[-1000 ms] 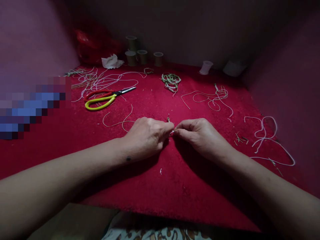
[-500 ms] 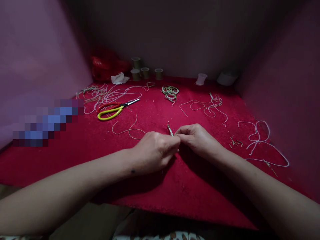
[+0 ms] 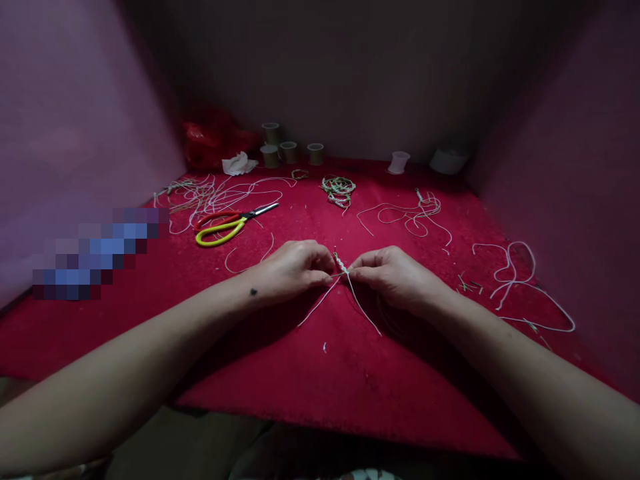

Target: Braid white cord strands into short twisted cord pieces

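Observation:
My left hand and my right hand meet over the middle of the red cloth, both pinched on a short braided cord of white and green strands. The braided part sticks up and away between my fingertips. Two loose white strands trail from the pinch toward me across the cloth, spreading into a V.
Red and yellow scissors lie at the left. Loose white cords spread behind them; more cords and loops lie at the right. A coiled braid, several spools, a crumpled tissue and a small white cup stand at the back.
My hands have drawn slightly apart, and the two loose strands now show trailing toward me. The view has shifted a little compared with a second ago.

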Demonstrator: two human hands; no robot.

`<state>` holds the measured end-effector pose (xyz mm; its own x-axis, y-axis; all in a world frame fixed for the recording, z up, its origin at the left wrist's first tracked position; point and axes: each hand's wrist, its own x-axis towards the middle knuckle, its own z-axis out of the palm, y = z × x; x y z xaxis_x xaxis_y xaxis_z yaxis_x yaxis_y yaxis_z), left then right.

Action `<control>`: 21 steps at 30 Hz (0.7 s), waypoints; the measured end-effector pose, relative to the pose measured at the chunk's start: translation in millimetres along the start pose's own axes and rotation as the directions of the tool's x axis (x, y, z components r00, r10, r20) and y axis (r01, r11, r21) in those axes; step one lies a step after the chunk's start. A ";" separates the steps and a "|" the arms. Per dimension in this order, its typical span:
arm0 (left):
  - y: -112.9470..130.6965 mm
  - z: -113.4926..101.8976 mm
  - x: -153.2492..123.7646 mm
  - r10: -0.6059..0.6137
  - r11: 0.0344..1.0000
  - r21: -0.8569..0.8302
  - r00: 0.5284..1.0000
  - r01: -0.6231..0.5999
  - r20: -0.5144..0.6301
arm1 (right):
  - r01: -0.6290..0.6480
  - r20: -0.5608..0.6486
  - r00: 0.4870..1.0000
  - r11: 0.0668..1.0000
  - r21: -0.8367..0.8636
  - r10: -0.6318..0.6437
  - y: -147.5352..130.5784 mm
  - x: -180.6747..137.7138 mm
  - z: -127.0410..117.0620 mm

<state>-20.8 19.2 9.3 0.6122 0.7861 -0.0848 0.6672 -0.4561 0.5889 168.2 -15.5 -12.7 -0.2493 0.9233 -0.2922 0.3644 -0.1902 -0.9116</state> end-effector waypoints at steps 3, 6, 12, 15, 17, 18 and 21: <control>1.4 6.0 1.1 0.059 0.996 0.068 0.998 -0.057 -0.026 | -0.040 0.012 0.999 0.999 0.012 0.040 -4.5 -2.8 -0.4; 6.8 4.8 -4.0 0.013 1.000 0.023 1.000 -0.014 0.013 | -0.035 0.000 0.999 0.999 -0.036 0.035 -6.3 -4.7 -0.8; 8.6 -4.6 -11.4 -0.055 0.981 -0.172 0.981 0.088 0.188 | 0.128 -0.053 0.988 0.951 -0.282 -0.149 -3.7 -4.3 -0.5; 10.1 -8.1 -11.0 -0.059 0.998 -0.013 0.980 0.063 0.192 | 0.155 -0.060 0.980 0.914 -0.374 -0.191 -4.3 -5.1 -2.0; 12.2 -9.0 -11.0 -0.029 0.996 0.093 0.978 0.010 0.208 | 0.159 -0.062 0.977 0.894 -0.418 -0.203 -4.4 -6.1 -4.1; 13.4 -8.7 -11.4 -0.012 0.991 0.132 0.978 -0.016 0.210 | 0.163 -0.063 0.975 0.882 -0.441 -0.212 -4.2 -6.6 -5.2; 17.1 -4.6 -13.7 -0.010 0.969 0.243 0.983 -0.035 0.181 | 0.181 -0.062 0.967 0.836 -0.518 -0.247 -3.1 -8.3 -7.8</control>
<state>-19.8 2.5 24.2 0.6724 0.7019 -0.2350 0.7284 -0.5712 0.3783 176.1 -20.0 -5.3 -0.2754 0.9605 -0.0391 0.7242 0.1805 -0.6656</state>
